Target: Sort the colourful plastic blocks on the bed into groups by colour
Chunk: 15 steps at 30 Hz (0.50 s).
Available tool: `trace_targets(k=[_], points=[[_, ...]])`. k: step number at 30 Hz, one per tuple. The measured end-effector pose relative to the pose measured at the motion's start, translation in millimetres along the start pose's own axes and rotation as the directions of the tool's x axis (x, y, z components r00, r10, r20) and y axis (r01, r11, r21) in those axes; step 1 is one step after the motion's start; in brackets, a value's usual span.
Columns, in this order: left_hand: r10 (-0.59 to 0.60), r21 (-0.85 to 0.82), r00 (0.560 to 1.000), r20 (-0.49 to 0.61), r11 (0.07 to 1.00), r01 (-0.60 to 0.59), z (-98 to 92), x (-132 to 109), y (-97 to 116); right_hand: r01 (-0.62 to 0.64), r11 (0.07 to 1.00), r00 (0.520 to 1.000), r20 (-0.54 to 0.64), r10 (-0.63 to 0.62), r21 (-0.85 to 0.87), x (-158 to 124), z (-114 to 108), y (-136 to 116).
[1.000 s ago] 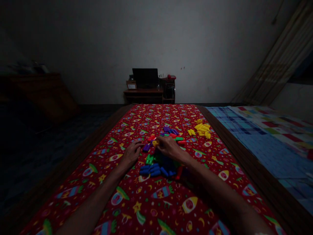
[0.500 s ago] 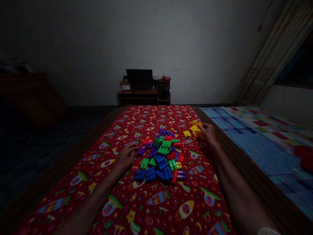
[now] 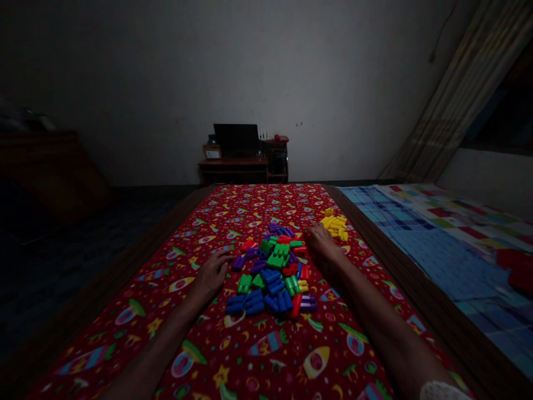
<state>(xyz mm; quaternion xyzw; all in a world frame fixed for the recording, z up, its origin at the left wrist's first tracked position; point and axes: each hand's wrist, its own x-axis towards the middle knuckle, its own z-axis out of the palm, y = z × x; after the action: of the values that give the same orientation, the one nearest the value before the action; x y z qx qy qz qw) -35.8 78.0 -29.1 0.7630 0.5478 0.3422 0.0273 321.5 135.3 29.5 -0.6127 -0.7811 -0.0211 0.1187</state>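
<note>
A heap of plastic building blocks (image 3: 278, 255) in green, blue, purple, red and a little yellow lies on the red patterned cloth. My left hand (image 3: 214, 272) rests on the cloth at the heap's left side, fingers loosely stretched, their tips close to a purple block (image 3: 239, 263). Across from it, my right hand (image 3: 322, 240) is over the cloth between the heap and a separate group of yellow blocks (image 3: 335, 225). Its fingers point at the heap's right edge near a red block (image 3: 298, 251); no block shows in them, though the fingertips are dim.
The red cloth (image 3: 266, 344) covers a long surface with dark brown borders. On the right are blue checked bedding (image 3: 400, 222) and a curtain (image 3: 441, 105). A small desk (image 3: 233, 163) with a dark screen (image 3: 236, 140) stands against the far wall.
My right hand has left the yellow blocks and moved left towards the mixed heap. My left hand stays beside the heap. The view has shifted slightly.
</note>
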Motion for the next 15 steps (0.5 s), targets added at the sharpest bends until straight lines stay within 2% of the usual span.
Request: trace_targets(k=[4, 7, 10, 15], points=[[-0.020, 0.005, 1.000, 0.005, 1.000, 0.020, 0.3, -1, 0, 0.042, 0.999, 0.999, -0.007, -0.042, -0.025, -1, 21, 5], [-0.021, 0.000, 1.000, 0.009, 1.000, 0.021, 0.2, -1, 1, 0.010, 0.999, 0.998, -0.058, -0.012, -0.041, 1, 28, 13], [-0.019, -0.003, 1.000, 0.011, 1.000, 0.019, -0.5, -1, 2, -0.045, 0.996, 0.994, -0.102, 0.038, -0.072, 2, 30, 18], [-0.012, 0.001, 1.000, -0.006, 1.000, 0.012, -0.5, -1, 3, -0.066, 0.995, 0.996, -0.070, 0.060, -0.076, 3, 21, 23]])
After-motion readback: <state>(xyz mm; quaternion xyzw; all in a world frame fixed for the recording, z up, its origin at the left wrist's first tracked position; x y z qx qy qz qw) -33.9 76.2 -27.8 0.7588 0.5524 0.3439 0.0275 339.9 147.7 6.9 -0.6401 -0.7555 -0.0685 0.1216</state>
